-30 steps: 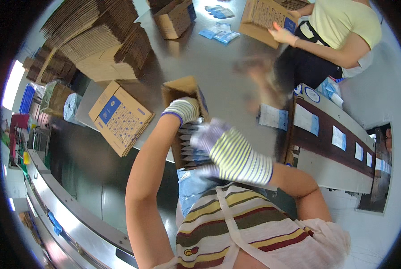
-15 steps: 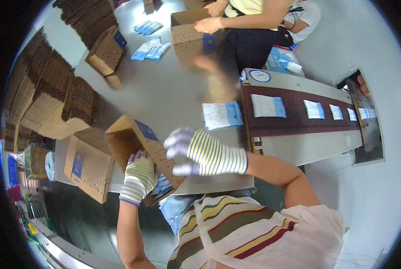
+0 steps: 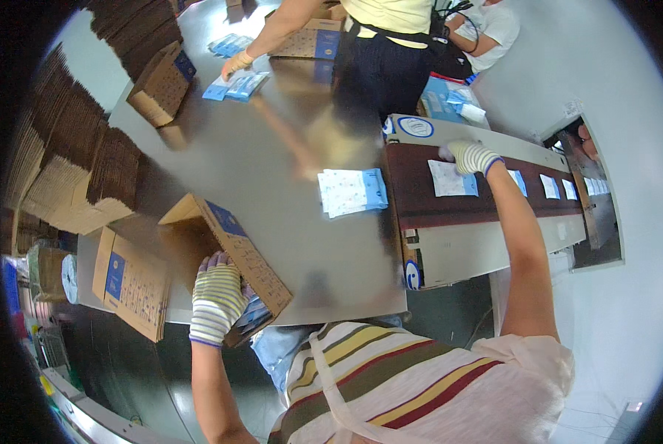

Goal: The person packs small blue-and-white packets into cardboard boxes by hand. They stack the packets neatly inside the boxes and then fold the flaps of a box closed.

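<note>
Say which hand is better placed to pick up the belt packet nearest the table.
Probably the right hand: its fingers are at that packet's far edge, over the belt. The left hand is in the open box, well away from the belt.

The right hand point(image 3: 473, 157) has been brought over the conveyor point(image 3: 410, 198); left of it, packets point(image 3: 352, 192) have been added; farther left, a co-worker's hand point(image 3: 236, 64) has been extended.

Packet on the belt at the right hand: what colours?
Packet: mostly white, with a blue end toward the picture's right. Shows best in the head view.
</note>
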Tool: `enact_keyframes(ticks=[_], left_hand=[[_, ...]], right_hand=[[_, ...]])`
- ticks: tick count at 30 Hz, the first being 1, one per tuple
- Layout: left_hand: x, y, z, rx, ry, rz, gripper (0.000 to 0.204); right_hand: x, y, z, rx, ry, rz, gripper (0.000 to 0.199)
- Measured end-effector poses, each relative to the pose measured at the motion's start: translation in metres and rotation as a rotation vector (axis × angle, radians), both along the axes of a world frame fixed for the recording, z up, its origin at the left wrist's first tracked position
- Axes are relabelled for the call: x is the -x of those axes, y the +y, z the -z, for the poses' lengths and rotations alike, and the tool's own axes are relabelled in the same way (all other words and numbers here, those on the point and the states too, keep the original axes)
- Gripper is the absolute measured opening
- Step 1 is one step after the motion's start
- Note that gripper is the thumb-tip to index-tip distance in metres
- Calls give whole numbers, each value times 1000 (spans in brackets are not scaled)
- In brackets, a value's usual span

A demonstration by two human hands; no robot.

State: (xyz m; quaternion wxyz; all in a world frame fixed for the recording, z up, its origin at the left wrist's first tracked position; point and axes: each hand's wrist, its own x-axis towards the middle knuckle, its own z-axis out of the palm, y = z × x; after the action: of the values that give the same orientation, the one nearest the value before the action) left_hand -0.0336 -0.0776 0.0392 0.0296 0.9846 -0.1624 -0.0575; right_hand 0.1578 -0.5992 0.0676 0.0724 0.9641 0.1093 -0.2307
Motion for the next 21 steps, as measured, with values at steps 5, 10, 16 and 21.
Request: enact_keyframes(ticks=[5,10,16,21], left_hand=[[-2,-7,-13,16,39,-21,46],[-2,-2,-9,40,15,-30,48],[-5,-6,-13,60,47,-43,48],[-4,-4,-8,89,37,-43,50]], right_hand=[[-11,39,18,-177,91,-222,43],[-24,149,41,-361,154,-296,68],[-2,218,46,14,488,-253,86],[119,229,92,-52,-399,-724,42]])
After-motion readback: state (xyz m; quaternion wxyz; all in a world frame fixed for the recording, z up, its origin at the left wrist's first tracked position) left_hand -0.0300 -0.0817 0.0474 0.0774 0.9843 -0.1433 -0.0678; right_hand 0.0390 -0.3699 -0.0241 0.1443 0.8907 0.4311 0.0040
